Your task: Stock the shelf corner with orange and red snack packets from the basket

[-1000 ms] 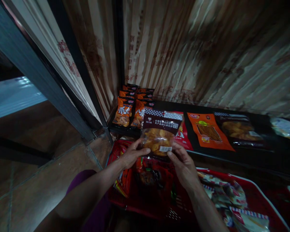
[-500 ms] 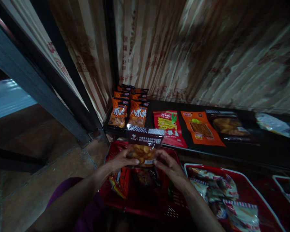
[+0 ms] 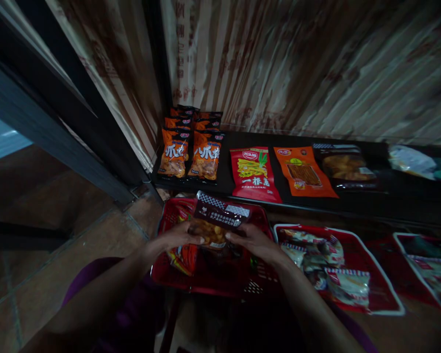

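A brown snack bag (image 3: 220, 215) with a clear window and a checked top edge is held between both hands, over a red basket (image 3: 220, 284). My left hand (image 3: 178, 235) grips its left side, thumb across the front. On the right side, my right hand (image 3: 252, 239) pinches the bag's edge with thumb and fingers. The bag tilts slightly, its right end lower. Beneath it in the basket lie an orange-red packet (image 3: 183, 257) and darker packets that are partly hidden by the bag and hands.
Along the black shelf (image 3: 356, 203) are orange-black snack bags (image 3: 205, 156) in two rows, a red packet (image 3: 255, 174), an orange packet (image 3: 304, 171) and another brown bag (image 3: 347, 166). A white-rimmed basket (image 3: 385, 279) with several packets stands right. A metal post (image 3: 77, 127) rises left.
The view has tipped down, so the shelf and baskets sit higher in the picture. The brown snack bag has tilted and come lower toward the basket, still in both hands.
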{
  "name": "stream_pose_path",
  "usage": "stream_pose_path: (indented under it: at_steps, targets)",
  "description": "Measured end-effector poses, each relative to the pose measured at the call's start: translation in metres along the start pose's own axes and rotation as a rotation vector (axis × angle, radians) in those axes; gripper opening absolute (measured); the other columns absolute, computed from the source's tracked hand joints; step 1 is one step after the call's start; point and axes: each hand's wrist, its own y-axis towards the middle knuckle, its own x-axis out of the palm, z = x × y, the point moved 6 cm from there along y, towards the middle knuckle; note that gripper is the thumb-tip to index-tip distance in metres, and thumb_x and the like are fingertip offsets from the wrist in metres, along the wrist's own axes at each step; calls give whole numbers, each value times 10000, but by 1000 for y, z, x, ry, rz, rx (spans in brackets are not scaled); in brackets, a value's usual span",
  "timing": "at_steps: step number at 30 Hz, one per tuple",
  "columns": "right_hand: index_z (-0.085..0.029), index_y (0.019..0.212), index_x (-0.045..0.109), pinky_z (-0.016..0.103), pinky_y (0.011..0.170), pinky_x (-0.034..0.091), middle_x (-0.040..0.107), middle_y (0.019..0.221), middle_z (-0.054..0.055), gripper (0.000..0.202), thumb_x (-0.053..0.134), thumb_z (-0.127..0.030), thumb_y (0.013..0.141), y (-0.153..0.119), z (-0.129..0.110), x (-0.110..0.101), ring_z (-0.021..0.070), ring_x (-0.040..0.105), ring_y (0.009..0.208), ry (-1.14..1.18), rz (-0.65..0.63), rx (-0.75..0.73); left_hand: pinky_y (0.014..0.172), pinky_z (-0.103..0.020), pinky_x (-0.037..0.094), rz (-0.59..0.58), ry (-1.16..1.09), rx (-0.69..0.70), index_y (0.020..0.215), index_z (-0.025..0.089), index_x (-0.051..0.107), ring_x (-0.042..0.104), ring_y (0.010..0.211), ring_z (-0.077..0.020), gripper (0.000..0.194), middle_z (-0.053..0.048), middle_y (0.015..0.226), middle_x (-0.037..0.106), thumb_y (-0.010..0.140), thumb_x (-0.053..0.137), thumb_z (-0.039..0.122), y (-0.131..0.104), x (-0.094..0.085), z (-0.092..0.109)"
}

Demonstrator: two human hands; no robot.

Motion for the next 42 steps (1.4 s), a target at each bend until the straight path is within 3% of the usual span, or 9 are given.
stream_pose_path:
  at_steps: [5,10,15,22,27,31,34,38,42]
  targets:
    - [-181,769,717,324,650,485,710,736,14,316,704,-484,682,1,3,-15,196,621,671,-89,90,11,1013,-459,387,-1,5,6,1064,157,634,620,1047,-251,520,-112,1092,684,589,823,254,8,4,14]
    - [-154,824,666,295,659,468,690,779,28,335,578,-476,796,-10,5,-23,179,613,702,-306,2,-18,975,-416,424,-60,-19,37,1069,165,633,632,1005,-221,496,-88,1070,691,617,808,271,12,19,27]
    - [-180,874,674,328,710,484,719,854,48,297,507,-423,834,-23,21,-28,232,652,805,-551,-70,41,921,-355,444,84,7,79,1003,147,641,623,975,-202,455,-76,1041,696,605,810,289,22,15,22]
    - [-234,995,685,329,765,482,735,979,56,266,519,-361,828,-41,24,-52,253,675,892,-802,202,20,834,-295,459,118,104,94,946,128,632,607,858,-146,296,-61,921,683,684,731,223,34,23,16]
    - [-231,837,718,294,672,463,740,843,52,183,567,-323,790,-45,51,-42,233,675,785,-837,82,129,728,-237,473,291,216,-21,1045,173,573,577,842,-117,258,-45,981,625,787,584,159,39,23,-6]
    - [-245,733,723,272,609,437,723,730,26,118,619,-300,746,-44,77,-26,210,658,698,-777,-76,181,690,-221,461,304,281,-165,922,159,593,559,790,-106,133,-20,867,605,800,557,121,47,21,-40]
    - [-248,756,729,278,623,448,725,745,21,146,583,-240,762,-43,80,-27,208,665,705,-784,-28,167,691,-253,484,233,329,-264,853,127,601,570,745,-110,49,-15,806,599,833,569,159,52,29,-64]
    - [-261,866,726,279,686,496,746,820,6,217,541,-187,780,-40,72,-25,195,692,761,-782,39,95,702,-309,521,149,390,-288,948,133,602,597,787,-131,185,-34,928,623,872,572,300,59,45,-76]
    - [-230,1050,681,336,838,520,730,1025,63,281,470,-249,865,-41,28,-31,208,686,929,-751,380,-203,681,-257,477,158,387,-179,835,135,610,579,761,-124,80,-1,789,610,813,610,212,68,49,-58]
